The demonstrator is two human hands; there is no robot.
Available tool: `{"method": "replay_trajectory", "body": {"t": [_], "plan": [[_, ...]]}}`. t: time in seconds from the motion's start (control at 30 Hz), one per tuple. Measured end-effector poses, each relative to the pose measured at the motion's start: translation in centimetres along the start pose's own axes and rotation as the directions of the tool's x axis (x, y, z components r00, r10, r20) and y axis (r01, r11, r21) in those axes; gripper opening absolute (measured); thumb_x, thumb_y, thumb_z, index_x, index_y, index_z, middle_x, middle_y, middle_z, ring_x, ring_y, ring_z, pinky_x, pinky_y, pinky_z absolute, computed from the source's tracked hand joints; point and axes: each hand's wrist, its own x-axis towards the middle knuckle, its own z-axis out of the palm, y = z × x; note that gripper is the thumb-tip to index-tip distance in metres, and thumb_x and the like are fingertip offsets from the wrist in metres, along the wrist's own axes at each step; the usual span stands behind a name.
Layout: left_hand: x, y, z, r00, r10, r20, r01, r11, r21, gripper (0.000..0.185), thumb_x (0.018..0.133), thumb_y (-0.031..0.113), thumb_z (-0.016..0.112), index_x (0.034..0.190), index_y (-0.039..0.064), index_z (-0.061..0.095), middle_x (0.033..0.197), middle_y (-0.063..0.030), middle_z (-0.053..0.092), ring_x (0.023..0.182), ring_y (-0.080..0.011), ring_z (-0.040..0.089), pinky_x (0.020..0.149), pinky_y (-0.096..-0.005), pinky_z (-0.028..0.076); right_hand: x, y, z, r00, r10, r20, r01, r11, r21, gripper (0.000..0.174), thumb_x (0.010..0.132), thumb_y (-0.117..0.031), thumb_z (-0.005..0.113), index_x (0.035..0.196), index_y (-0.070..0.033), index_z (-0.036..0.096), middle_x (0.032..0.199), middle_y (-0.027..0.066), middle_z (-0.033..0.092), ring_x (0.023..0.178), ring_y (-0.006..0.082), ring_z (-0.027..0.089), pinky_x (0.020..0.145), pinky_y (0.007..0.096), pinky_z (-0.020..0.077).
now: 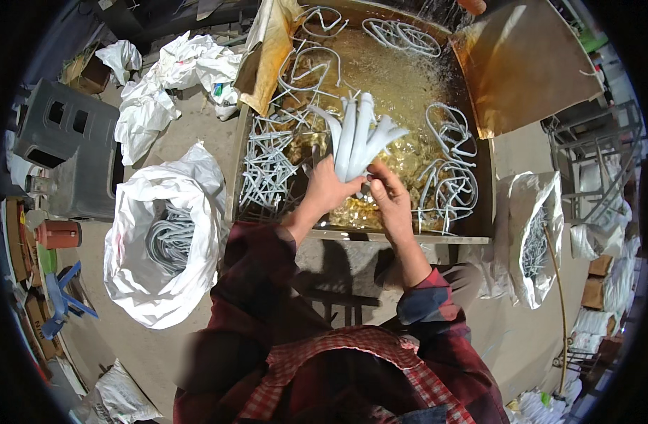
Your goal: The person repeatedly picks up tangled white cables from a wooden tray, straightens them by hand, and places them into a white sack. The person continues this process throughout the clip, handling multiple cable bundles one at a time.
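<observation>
My left hand (326,185) is closed around the lower part of a bunch of long, pale grey plastic pieces (356,135). The bunch stands up and fans out at its top, above a shallow water-filled tank (393,69). Close by its lower right end is my right hand (393,201), thumb and fingers bent near the left thumb. Whether the right fingertips pinch anything is hidden. To the left inside the tank lies a heap of thin grey plastic sticks (265,164). Looped grey plastic runners (451,188) lie along the tank's right side.
A white woven sack (122,265) of grey strips stands left, near a grey plastic stool (85,180). At right is an open sack (554,212) of thin grey scraps. Brown-stained boards (530,69) flank the tank. Another person's fingertips (472,5) show at the top.
</observation>
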Motion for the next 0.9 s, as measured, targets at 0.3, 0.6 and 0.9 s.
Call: {"method": "replay_trajectory", "body": {"t": [0.3, 0.6, 0.9], "plan": [[-1.9, 0.5, 1.3, 0.967, 0.108, 0.232, -0.05, 0.969, -0.242, 0.04, 0.064, 0.019, 0.076, 0.096, -0.001, 0.062, 0.085, -0.013, 0.067, 0.078, -0.0199, 0.065, 0.073, -0.0328, 0.05, -0.6, -2.8, -0.5, 0.988, -0.071, -0.141, 0.116, 0.932, 0.344, 0.04, 0.081, -0.012, 0.07, 0.114, -0.002, 0.05, 0.106, 0.0068, 0.061, 0.094, 0.013, 0.056, 0.084, 0.0288, 0.0427], [-1.8, 1.3, 0.9, 0.961, 0.128, 0.246, -0.059, 0.961, -0.272, 0.04, 0.066, 0.013, 0.075, 0.1, -0.002, 0.061, 0.086, -0.0097, 0.067, 0.078, -0.014, 0.062, 0.074, -0.0286, 0.049, -0.9, -1.6, -1.9, 0.983, -0.156, -0.094, 0.171, 0.97, 0.174, 0.042, 0.082, -0.017, 0.07, 0.116, -0.003, 0.05, 0.102, 0.0027, 0.059, 0.087, 0.0089, 0.055, 0.076, 0.023, 0.0446], [-1.9, 2.5, -0.6, 0.917, 0.082, 0.391, 0.029, 0.963, -0.269, 0.043, 0.064, 0.013, 0.075, 0.101, -0.002, 0.06, 0.087, -0.0079, 0.065, 0.078, -0.0126, 0.06, 0.075, -0.0282, 0.047, 4.2, 1.0, -8.3, 0.939, -0.313, -0.14, 0.23, 0.878, -0.42, 0.049, 0.084, -0.015, 0.058, 0.126, 0.003, 0.041, 0.118, 0.0175, 0.052, 0.103, 0.0252, 0.053, 0.088, 0.0364, 0.0431]]}}
